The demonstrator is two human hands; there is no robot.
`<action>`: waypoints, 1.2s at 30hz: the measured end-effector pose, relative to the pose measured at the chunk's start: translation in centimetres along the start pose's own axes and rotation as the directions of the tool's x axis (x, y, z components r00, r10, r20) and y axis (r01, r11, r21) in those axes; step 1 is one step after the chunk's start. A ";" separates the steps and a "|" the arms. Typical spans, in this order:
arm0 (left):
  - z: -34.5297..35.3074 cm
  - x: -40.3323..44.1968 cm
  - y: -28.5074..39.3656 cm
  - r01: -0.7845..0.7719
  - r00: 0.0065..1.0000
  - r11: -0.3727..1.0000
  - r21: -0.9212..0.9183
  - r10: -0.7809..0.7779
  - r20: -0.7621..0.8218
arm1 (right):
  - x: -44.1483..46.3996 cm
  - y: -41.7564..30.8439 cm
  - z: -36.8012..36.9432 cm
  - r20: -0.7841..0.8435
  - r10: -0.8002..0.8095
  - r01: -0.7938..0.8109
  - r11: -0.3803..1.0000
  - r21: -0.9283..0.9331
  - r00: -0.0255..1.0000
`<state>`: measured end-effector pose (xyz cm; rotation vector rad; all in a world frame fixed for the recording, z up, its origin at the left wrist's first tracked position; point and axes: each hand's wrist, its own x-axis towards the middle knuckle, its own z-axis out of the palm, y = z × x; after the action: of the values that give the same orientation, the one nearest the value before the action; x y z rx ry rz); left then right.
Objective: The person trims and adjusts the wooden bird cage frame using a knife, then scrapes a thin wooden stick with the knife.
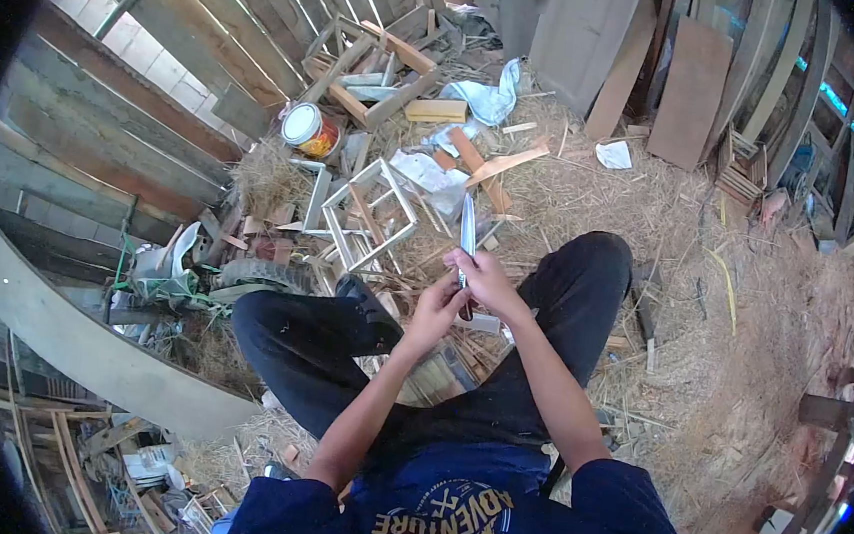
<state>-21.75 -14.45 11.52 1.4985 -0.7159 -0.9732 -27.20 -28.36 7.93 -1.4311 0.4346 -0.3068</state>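
Observation:
In the head view, a long narrow blade points up and away from between my two hands, above my lap. My right hand is closed around its lower part, fingers near the base of the blade. Just beside it and touching, my left hand has its fingers pressed together near the dark reddish handle. The handle is mostly hidden by the fingers. A white wooden frame lies on the ground beyond my left hand.
Wood scraps, a paint bucket, a light blue cloth and a stack of wooden frames lie ahead. A wheel is at left. Boards lean at the back right. Straw and shavings cover the ground.

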 end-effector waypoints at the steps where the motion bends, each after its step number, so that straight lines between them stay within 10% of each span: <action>1: -0.1 0.3 0.1 0.014 1.000 1.000 0.014 -0.014 0.017 | -0.2 0.1 -0.1 -0.010 0.003 -0.003 1.000 0.014 1.000; 6: -1.8 1.3 0.4 -0.217 0.967 0.926 0.309 0.162 0.195 | -0.7 -0.3 -0.6 -0.119 0.057 -0.050 0.997 0.056 0.991; 9: -4.1 2.4 1.0 -0.055 0.970 0.910 0.412 -0.050 0.240 | -0.1 0.3 -0.8 -0.204 0.063 -0.058 0.998 0.028 0.977; 16: -8.3 4.9 0.4 -0.158 0.935 0.893 0.421 -0.001 0.354 | 0.1 -0.6 0.3 -0.211 0.217 -0.201 0.975 0.096 0.953; 23: -8.5 7.4 -0.7 -0.118 0.956 0.926 0.358 0.008 0.293 | -1.2 3.8 -2.3 -0.247 0.044 -0.120 0.945 -0.303 0.968; 28: -8.1 8.1 -1.9 -0.103 0.946 0.941 0.323 -0.008 0.324 | -4.3 -8.9 -5.4 -0.140 -0.055 -0.023 0.866 -0.499 0.989; 32: -8.5 8.1 -3.8 -0.056 0.926 0.936 0.348 -0.082 0.369 | -3.3 -8.0 -12.3 -0.235 0.204 -0.250 0.950 -0.188 0.950; 36: -7.9 8.2 -3.7 0.028 0.943 0.958 0.287 -0.120 0.310 | -3.4 -3.3 -15.7 -0.450 -0.179 -0.124 0.814 -0.567 0.875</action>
<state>-11.25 -17.19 6.37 1.6355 -1.0764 -1.2342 -37.32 -41.07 10.31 -1.9685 0.9891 -0.6037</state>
